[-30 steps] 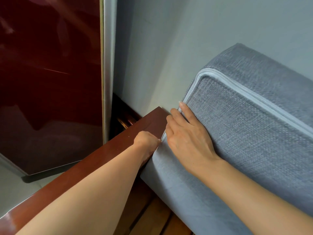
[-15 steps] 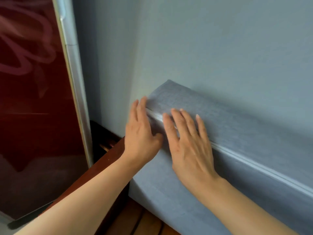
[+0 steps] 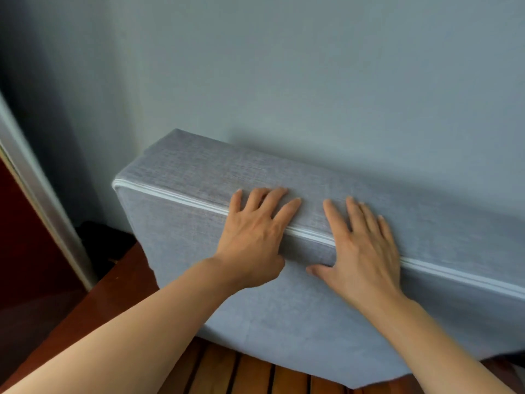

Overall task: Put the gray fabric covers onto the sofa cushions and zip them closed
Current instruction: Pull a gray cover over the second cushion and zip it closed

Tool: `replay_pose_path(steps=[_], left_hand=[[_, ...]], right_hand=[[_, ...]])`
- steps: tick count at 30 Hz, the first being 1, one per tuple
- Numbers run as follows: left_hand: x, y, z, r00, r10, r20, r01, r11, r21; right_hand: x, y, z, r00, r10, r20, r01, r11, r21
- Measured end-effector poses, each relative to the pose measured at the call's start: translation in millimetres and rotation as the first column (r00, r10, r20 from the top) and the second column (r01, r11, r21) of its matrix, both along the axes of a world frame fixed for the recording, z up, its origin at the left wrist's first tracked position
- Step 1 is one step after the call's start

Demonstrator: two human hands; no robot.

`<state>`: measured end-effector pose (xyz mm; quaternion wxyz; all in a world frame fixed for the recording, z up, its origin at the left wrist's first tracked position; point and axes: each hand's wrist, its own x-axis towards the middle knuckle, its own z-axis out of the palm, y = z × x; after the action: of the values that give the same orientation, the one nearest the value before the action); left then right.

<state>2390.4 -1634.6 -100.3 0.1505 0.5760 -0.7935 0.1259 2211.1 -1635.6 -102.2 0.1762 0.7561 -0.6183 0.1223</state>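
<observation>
The wooden sofa slats (image 3: 250, 373) show only at the bottom edge, the cushion's lower right corner cut off by the frame. The gray cushion (image 3: 184, 237) stands upright on the slats at the sofa's left end, leaning against the wall (image 3: 312, 81). Both hands lie flat with fingers spread over its white piping (image 3: 170, 194): left hand (image 3: 252, 237), right hand (image 3: 360, 251). Half a second ago they pressed nearer the cushion's left corner; now they sit further right.

Gray-covered cushion (image 3: 181, 240) upright against wall (image 3: 312, 81)
</observation>
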Motion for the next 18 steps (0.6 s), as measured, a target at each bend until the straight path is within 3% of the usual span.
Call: replay_pose_path(steps=[8, 18], left_hand=[[7.1, 38.8, -20.6, 0.998, -0.056, -0.041, 0.048, 0.984, -0.171], [10.8, 131.6, -44.2, 0.999, -0.037, -0.039, 0.030, 0.984, -0.174]], right_hand=[[8.7, 49.0, -15.7, 0.999, -0.015, 0.034, 0.017, 0.998, -0.053], [22.5, 150.0, -45.5, 0.998, -0.023, 0.056, 0.026, 0.999, -0.045]])
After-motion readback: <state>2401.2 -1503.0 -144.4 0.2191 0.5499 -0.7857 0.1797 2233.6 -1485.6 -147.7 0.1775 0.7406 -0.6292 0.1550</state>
